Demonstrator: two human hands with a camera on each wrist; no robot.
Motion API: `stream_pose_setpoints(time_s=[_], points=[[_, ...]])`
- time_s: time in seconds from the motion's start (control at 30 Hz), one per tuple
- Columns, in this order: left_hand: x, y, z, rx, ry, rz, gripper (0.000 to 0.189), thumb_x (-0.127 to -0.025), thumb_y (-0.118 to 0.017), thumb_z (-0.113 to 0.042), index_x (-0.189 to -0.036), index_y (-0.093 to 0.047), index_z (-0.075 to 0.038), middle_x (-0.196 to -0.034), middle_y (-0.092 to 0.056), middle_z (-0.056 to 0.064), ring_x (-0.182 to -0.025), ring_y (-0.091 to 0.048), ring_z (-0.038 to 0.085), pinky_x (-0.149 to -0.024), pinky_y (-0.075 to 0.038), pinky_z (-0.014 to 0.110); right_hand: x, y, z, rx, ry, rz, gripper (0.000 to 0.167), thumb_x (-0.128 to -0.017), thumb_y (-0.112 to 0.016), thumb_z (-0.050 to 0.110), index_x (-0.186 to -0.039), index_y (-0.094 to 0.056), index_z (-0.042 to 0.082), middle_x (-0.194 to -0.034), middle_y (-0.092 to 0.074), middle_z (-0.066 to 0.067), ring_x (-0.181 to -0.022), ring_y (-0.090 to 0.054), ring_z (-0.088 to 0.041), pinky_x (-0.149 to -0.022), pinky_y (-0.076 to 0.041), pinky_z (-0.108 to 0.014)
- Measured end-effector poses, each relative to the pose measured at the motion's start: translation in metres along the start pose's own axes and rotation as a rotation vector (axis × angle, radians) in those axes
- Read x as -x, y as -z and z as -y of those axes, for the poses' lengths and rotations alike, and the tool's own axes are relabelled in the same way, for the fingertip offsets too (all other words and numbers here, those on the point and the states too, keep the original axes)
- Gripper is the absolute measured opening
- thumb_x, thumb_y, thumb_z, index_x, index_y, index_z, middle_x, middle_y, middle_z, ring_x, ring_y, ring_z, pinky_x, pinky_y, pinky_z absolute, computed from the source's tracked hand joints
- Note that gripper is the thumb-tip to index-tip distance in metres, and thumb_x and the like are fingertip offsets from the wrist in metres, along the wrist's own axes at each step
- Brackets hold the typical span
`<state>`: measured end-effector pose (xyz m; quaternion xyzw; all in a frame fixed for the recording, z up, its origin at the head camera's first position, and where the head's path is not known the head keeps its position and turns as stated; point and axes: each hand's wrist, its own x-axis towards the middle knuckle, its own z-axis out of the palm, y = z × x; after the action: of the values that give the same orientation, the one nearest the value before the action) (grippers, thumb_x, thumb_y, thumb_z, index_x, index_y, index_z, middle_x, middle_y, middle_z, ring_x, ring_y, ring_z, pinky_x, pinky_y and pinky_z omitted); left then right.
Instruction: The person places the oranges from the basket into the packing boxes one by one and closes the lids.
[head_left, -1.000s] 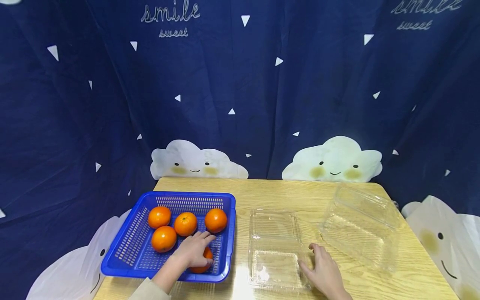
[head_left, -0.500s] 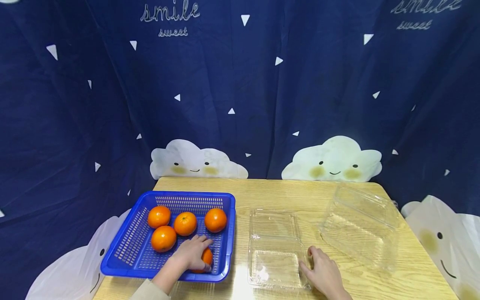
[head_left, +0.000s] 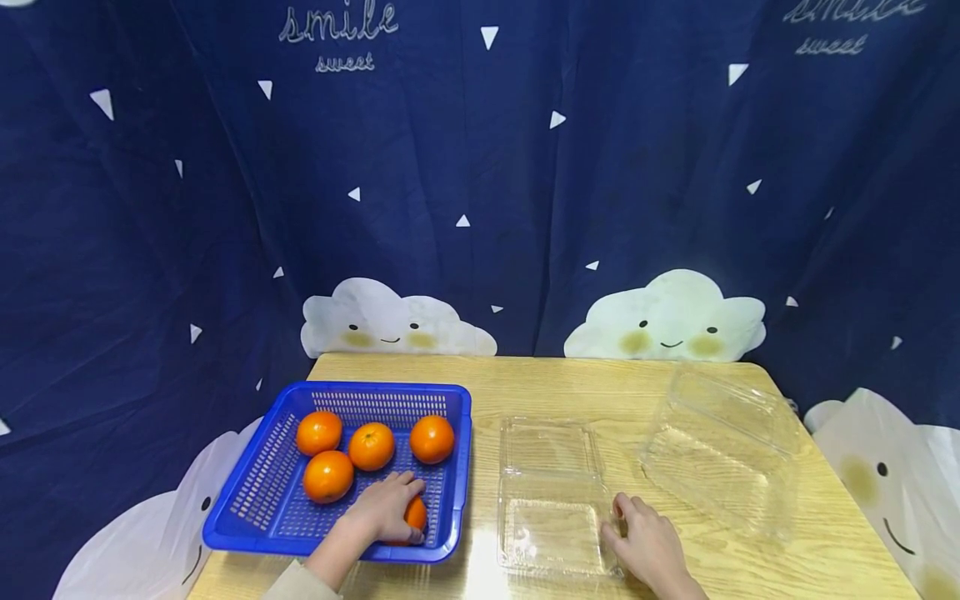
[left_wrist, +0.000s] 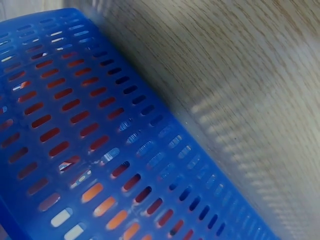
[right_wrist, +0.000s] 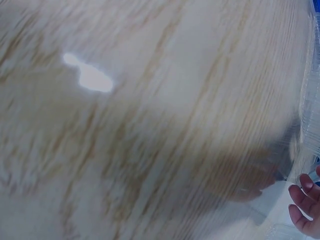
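Observation:
My left hand (head_left: pixel 384 507) reaches into the blue plastic basket (head_left: pixel 213 527), with fingers and thumb curled over an orange (head_left: pixel 415 514) at its front right; the palm hides most of that fruit. Several more oranges lie behind it, among them one (head_left: pixel 328 477) left of the hand. Through the slots of the basket wall (left_wrist: pixel 165 127), orange (left_wrist: pixel 105 205) shows in the left wrist view. My right hand (head_left: pixel 648 546) rests beside a clear plastic clamshell box (head_left: pixel 555 533) lying unfolded, its loosely bent fingers (right_wrist: pixel 303 200) and thumb right at the box's right rim, a gap between them.
Another clear plastic box (head_left: pixel 720 450), larger and opened out, lies askew on the wooden table (head_left: pixel 517 383) at the right. A dark blue curtain (head_left: pixel 420 167) with clouds and triangles hangs behind the table's back edge.
My left hand has drawn slightly back and closed further over the orange. The right hand's fingertips have shifted a little nearer the clamshell box's rim. Both boxes and the basket stay put.

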<state>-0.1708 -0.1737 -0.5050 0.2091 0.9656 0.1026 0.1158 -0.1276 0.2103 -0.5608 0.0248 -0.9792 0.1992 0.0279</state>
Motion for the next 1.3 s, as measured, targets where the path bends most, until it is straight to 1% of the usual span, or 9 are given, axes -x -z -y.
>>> stream_pose_setpoints(time_s=[0.37,0.53,0.6,0.7,0.8,0.93,1.03,1.17,1.3], points=[[-0.003,-0.004,0.001,-0.016,-0.018,-0.036,0.069,-0.058,-0.078,-0.034,-0.115,-0.057,-0.002,-0.123,-0.052,0.021,-0.115,-0.046,0.043,-0.092,-0.037,0.057,-0.001,0.001,0.000,0.032,0.012,0.002,0.018,-0.078,-0.064,0.027,-0.081,-0.051,0.014,-0.065,-0.042,0.006,-0.056,-0.037,-0.010,-0.054,-0.035,-0.027],[-0.005,-0.004,0.000,0.009,-0.026,-0.047,0.070,-0.060,-0.076,-0.034,-0.117,-0.056,0.000,-0.125,-0.050,0.024,-0.117,-0.044,0.045,-0.093,-0.036,0.057,-0.001,0.001,0.000,0.043,0.013,0.013,0.019,-0.078,-0.064,0.028,-0.082,-0.052,0.014,-0.067,-0.043,0.006,-0.058,-0.038,-0.011,-0.056,-0.037,-0.029],[-0.006,-0.003,0.000,0.020,-0.033,-0.060,0.070,-0.061,-0.076,-0.034,-0.118,-0.055,0.002,-0.126,-0.049,0.025,-0.117,-0.043,0.046,-0.094,-0.036,0.057,-0.001,0.001,0.000,0.044,0.015,0.013,0.019,-0.078,-0.064,0.028,-0.082,-0.052,0.014,-0.067,-0.043,0.006,-0.059,-0.039,-0.011,-0.057,-0.038,-0.029],[-0.008,-0.001,0.000,0.027,-0.050,-0.099,0.069,-0.063,-0.075,-0.034,-0.117,-0.055,0.003,-0.124,-0.050,0.026,-0.116,-0.043,0.047,-0.094,-0.036,0.057,-0.001,0.000,0.000,0.042,0.015,0.007,0.018,-0.078,-0.063,0.028,-0.082,-0.052,0.015,-0.067,-0.042,0.006,-0.059,-0.038,-0.010,-0.057,-0.037,-0.029],[-0.009,0.000,0.000,0.006,-0.077,-0.173,0.065,-0.063,-0.074,-0.036,-0.114,-0.057,0.000,-0.119,-0.053,0.021,-0.110,-0.048,0.042,-0.091,-0.040,0.054,-0.002,-0.001,-0.001,0.040,0.017,-0.002,0.019,-0.077,-0.064,0.029,-0.081,-0.052,0.015,-0.067,-0.042,0.007,-0.059,-0.038,-0.010,-0.057,-0.037,-0.029],[-0.012,0.000,-0.002,-0.021,-0.105,-0.311,0.058,-0.061,-0.073,-0.039,-0.106,-0.057,-0.007,-0.106,-0.055,0.010,-0.097,-0.052,0.031,-0.082,-0.044,0.047,-0.002,-0.002,-0.002,0.048,0.017,0.000,0.020,-0.077,-0.064,0.030,-0.082,-0.052,0.015,-0.069,-0.045,0.006,-0.060,-0.040,-0.010,-0.058,-0.039,-0.030],[-0.014,0.003,-0.004,-0.006,-0.105,-0.411,0.057,-0.059,-0.072,-0.039,-0.104,-0.057,-0.009,-0.100,-0.053,0.005,-0.092,-0.051,0.027,-0.078,-0.045,0.044,-0.002,-0.002,-0.003,0.054,0.022,0.002,0.020,-0.077,-0.064,0.029,-0.082,-0.053,0.015,-0.070,-0.046,0.006,-0.061,-0.040,-0.010,-0.059,-0.040,-0.031],[-0.015,0.008,-0.008,0.015,-0.104,-0.524,0.058,-0.059,-0.072,-0.040,-0.106,-0.057,-0.008,-0.100,-0.051,0.005,-0.091,-0.049,0.024,-0.076,-0.044,0.042,-0.002,-0.001,-0.002,0.059,0.030,0.001,0.019,-0.077,-0.064,0.029,-0.082,-0.053,0.014,-0.069,-0.046,0.006,-0.060,-0.040,-0.010,-0.058,-0.039,-0.030],[-0.016,0.012,-0.014,0.008,-0.123,-0.614,0.059,-0.061,-0.071,-0.040,-0.109,-0.057,-0.008,-0.103,-0.051,0.006,-0.092,-0.049,0.024,-0.078,-0.044,0.042,-0.002,0.000,-0.001,0.062,0.023,0.005,0.018,-0.077,-0.063,0.029,-0.081,-0.052,0.015,-0.070,-0.046,0.006,-0.061,-0.040,-0.010,-0.058,-0.039,-0.030]])
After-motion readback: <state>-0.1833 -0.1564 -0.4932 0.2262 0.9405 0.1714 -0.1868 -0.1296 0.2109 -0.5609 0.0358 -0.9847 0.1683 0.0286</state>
